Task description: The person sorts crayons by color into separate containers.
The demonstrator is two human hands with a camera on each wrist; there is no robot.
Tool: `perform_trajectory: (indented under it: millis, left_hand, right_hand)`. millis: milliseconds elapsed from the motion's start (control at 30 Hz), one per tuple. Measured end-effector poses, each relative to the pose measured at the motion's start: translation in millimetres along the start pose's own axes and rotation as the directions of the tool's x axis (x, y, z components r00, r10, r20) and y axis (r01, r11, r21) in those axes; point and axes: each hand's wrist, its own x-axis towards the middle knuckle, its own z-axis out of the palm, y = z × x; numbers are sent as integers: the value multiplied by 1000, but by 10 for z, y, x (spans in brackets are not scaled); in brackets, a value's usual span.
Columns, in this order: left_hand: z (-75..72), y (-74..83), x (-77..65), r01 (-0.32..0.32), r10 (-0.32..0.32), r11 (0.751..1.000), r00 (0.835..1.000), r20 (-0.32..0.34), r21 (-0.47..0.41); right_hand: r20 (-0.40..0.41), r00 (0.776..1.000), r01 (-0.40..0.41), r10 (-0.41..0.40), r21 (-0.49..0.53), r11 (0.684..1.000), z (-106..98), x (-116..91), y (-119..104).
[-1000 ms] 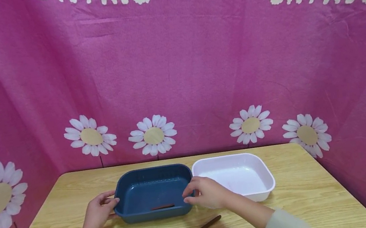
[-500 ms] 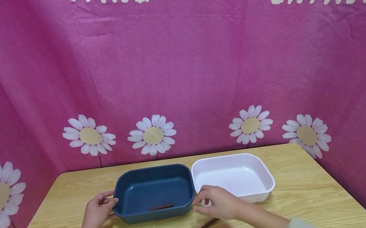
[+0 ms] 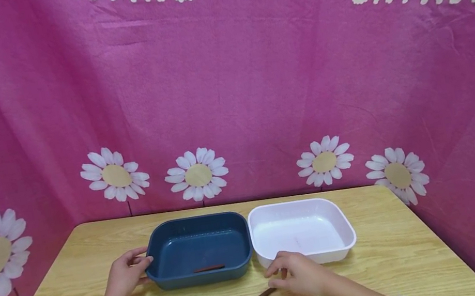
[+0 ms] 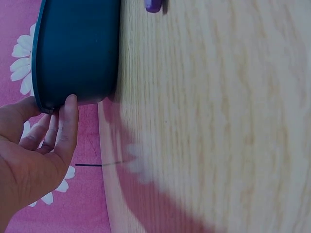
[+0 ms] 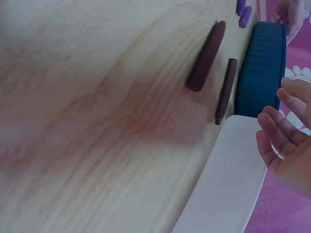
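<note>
In the head view, the left hand (image 3: 123, 277) grips the rim of the blue tray (image 3: 200, 279), where one brown crayon (image 3: 209, 268) lies, while the right hand (image 3: 300, 274), empty, hovers over another brown crayon (image 3: 266, 295) on the counter (image 3: 400, 246). The left wrist view shows thumb and fingers (image 4: 69, 126) pinching that rim; the right wrist view, relaxed fingers (image 5: 272, 128) apart from two brown crayons (image 5: 206, 60).

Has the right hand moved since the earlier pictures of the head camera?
Yes. Judged against the white tray in the head view, the right hand has moved rightward and lower in the picture, away from the dark blue tray.
</note>
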Motion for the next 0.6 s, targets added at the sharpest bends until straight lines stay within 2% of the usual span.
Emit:
perform_trajectory:
  millis: [100,300,433,600]
  left_hand:
    - [-2,-3,1,2,-2,1000,1000,-1,1]
    - [1,-6,5,11,-11,1000,1000,1,-8]
    - [-3,-2,6,0,0,1000,1000,3,-16]
    - [1,-6,-1,7,-7,1000,1000,2,-19]
  right_hand:
    - [-3,1000,21,-21,-15,1000,22,-52,24]
    - [-14,993,120,-120,1,993,94,-195,99]
    - [24,995,92,-93,40,995,111,-289,155]
    - [118,993,24,-32,65,998,114,-371,195]
